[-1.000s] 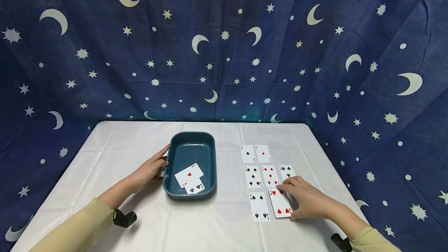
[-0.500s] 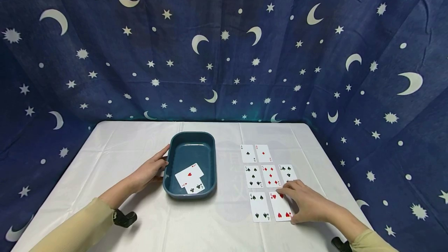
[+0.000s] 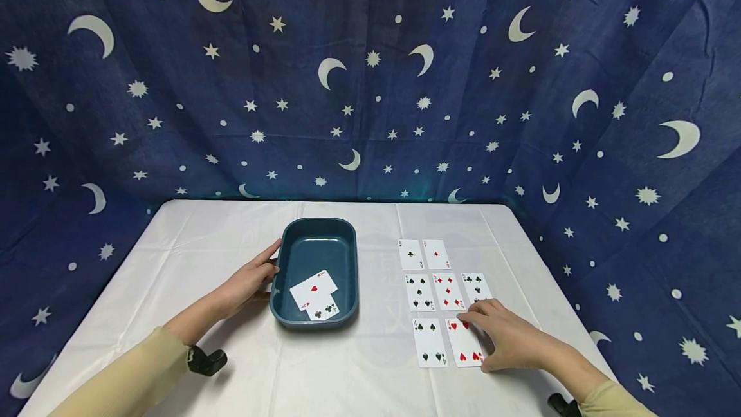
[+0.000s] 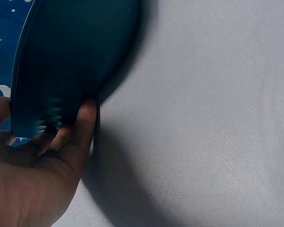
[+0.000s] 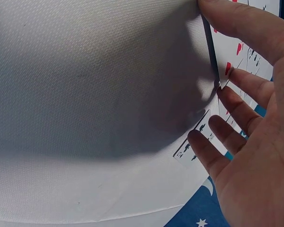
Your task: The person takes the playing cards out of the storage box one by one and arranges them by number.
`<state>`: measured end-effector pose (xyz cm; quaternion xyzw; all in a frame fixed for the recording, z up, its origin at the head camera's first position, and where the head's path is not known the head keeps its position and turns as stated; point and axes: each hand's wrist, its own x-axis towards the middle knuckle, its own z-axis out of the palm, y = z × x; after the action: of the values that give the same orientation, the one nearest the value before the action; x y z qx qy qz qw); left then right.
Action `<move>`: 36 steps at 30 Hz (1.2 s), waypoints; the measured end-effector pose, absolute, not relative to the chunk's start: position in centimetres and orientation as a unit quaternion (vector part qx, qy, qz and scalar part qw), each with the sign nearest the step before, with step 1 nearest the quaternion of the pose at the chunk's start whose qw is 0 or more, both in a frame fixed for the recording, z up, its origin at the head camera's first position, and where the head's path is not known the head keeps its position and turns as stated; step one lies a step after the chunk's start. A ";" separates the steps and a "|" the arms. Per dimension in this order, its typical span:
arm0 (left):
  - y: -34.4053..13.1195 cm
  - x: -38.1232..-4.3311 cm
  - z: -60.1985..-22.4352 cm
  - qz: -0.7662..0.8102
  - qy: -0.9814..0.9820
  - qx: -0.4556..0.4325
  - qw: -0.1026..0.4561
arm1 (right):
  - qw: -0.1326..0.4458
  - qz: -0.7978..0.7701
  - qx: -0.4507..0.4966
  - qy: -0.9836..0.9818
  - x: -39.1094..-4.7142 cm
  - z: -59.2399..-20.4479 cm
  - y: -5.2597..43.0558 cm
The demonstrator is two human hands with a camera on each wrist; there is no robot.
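Note:
My right hand (image 3: 512, 336) pinches the four of hearts (image 3: 463, 343) by its right side, thumb near the lower corner and index finger at the top. In the right wrist view a dark gap shows along the card's edge; the other fingers (image 5: 234, 104) are spread. Directly left of that card lies the four of spades (image 3: 429, 343). Above are the five of spades (image 3: 419, 292), five of diamonds (image 3: 448, 291) and five of clubs (image 3: 476, 285). My left hand (image 3: 243, 285) holds the left side of a dark teal tray (image 3: 354, 262), fingers against its outer wall.
Inside the tray, an ace of hearts (image 3: 314, 288) overlaps a clubs card (image 3: 324, 307). At the back of the card layout lie an ace of clubs (image 3: 411, 254) and an ace of diamonds (image 3: 436, 254). A white cloth (image 3: 202, 230) covers the table; a starry curtain (image 3: 370, 101) hangs behind.
My right hand has drawn the four of hearts slightly toward me, off the edge of the five of diamonds and level with the four of spades. The left hand and tray stay put.

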<state>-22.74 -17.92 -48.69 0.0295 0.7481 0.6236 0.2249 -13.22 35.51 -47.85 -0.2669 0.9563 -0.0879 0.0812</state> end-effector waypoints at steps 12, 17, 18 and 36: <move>-18.0 -22.8 -48.8 0.618 0.754 0.029 0.221 | 0.089 -0.086 -0.259 0.958 -13.2 -47.7 35.3; -18.0 -22.8 -48.8 0.619 0.753 0.029 0.221 | 0.094 -0.086 -0.258 0.958 -13.2 -47.6 35.3; -18.0 -22.8 -48.8 0.619 0.753 0.030 0.220 | 0.093 -0.087 -0.258 0.958 -13.2 -47.5 35.4; -17.9 -22.8 -48.9 0.618 0.754 0.026 0.219 | 0.026 -0.115 -0.273 0.955 -16.3 -44.4 33.1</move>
<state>-22.78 -17.90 -48.86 0.0259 0.7544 0.6182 0.2192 -16.29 33.05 -44.41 -0.2726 0.9549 -0.1149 0.0257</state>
